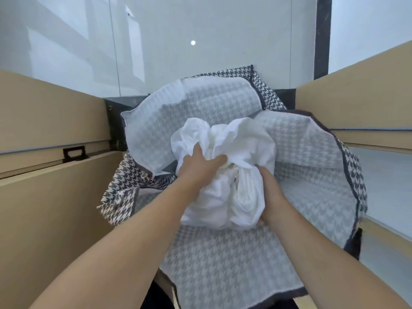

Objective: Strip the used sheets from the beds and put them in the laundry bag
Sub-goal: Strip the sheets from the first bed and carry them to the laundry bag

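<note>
Two bare arms reach in from six o'clock. Left hand (198, 166) grips the one white sheet bundle (225, 172) from nine o'clock, right hand (270, 190) cups it at three. Bundle sits centre in the single houndstooth laundry bag (223, 259), long axis six-to-twelve. Tan panels (51, 197) flank both sides, glossy white floor (200, 30) beyond.

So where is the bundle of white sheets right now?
In the head view, the crumpled white sheet bundle sits at centre, inside the open houndstooth fabric laundry bag, gripped by the left hand and right hand.
</note>
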Demonstrator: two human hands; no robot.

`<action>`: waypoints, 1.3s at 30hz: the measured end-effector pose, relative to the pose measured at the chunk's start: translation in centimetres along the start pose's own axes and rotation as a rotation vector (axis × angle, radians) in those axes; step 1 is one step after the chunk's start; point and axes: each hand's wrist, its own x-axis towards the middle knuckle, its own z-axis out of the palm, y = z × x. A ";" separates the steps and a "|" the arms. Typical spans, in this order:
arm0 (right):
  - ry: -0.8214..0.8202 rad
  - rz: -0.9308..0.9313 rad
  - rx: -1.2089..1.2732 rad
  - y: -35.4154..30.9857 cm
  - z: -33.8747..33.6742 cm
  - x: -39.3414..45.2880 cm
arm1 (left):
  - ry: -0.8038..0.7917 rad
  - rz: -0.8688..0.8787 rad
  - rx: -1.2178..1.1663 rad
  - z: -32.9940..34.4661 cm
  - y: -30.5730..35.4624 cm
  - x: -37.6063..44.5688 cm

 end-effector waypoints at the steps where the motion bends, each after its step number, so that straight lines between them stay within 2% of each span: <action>1: 0.025 -0.009 0.025 0.2 -0.1 0.7 | -0.011 -0.017 -0.017 0.1 -1.0 0.5; 2: 0.103 -0.018 -0.010 -0.2 -0.1 0.7 | -0.022 -0.034 -0.011 0.2 -2.2 0.9; 4: 0.261 -0.093 -0.248 -0.4 -0.1 0.9 | -0.032 -0.018 0.083 0.4 -4.4 1.0; 6: 0.358 -0.222 -0.538 -0.7 -0.4 0.9 | -0.010 0.029 0.321 0.2 -6.6 0.9; 9: 0.345 -0.542 -1.063 -1.1 -0.5 0.3 | 0.110 0.044 0.778 -0.7 -8.8 0.8; 11: 0.366 -0.811 -1.323 -1.1 -0.6 -0.5 | 0.129 0.023 0.928 -1.5 -9.5 0.7; 13: 0.484 -1.055 -1.509 -1.9 -0.7 -0.9 | 0.101 0.004 1.041 -2.1 -10.3 0.9; 14: 0.558 -1.115 -1.581 -2.6 -1.0 -0.8 | 0.109 0.002 1.098 -2.4 -10.7 1.0; 15: 0.625 -1.114 -1.647 -3.7 -1.3 -0.6 | 0.141 0.021 1.153 -2.7 -11.3 1.1; 17: 0.719 -0.922 -1.767 -6.1 -2.3 0.4 | 0.234 0.072 1.210 -3.5 -12.3 1.6; 20: 0.802 -0.587 -1.865 -8.8 -4.1 2.3 | 0.257 0.010 1.096 -4.6 -12.9 2.6; 22: 0.783 -0.523 -1.836 -9.3 -4.8 3.7 | 0.263 -0.097 0.900 -5.3 -12.5 3.8; 25: 0.722 -0.552 -1.703 -8.7 -4.6 4.9 | 0.239 -0.281 0.432 -6.2 -12.2 6.2; 28: 0.748 -0.531 -1.689 -7.8 -4.8 5.4 | 0.255 -0.317 0.245 -5.3 -11.9 7.6; 32: 0.651 -0.560 -1.642 -5.4 -5.8 5.5 | 0.440 -0.379 -0.107 -4.2 -12.4 9.4; 34: 0.616 -0.583 -1.595 -4.1 -6.5 4.5 | 0.439 -0.419 -0.307 -4.8 -13.1 9.6; 36: 0.617 -0.602 -1.542 -3.5 -6.8 2.7 | 0.409 -0.404 -0.407 -5.6 -13.2 8.6; 39: 0.622 -0.619 -1.424 -4.1 -7.0 -0.8 | 0.436 -0.365 -0.420 -7.3 -12.5 6.3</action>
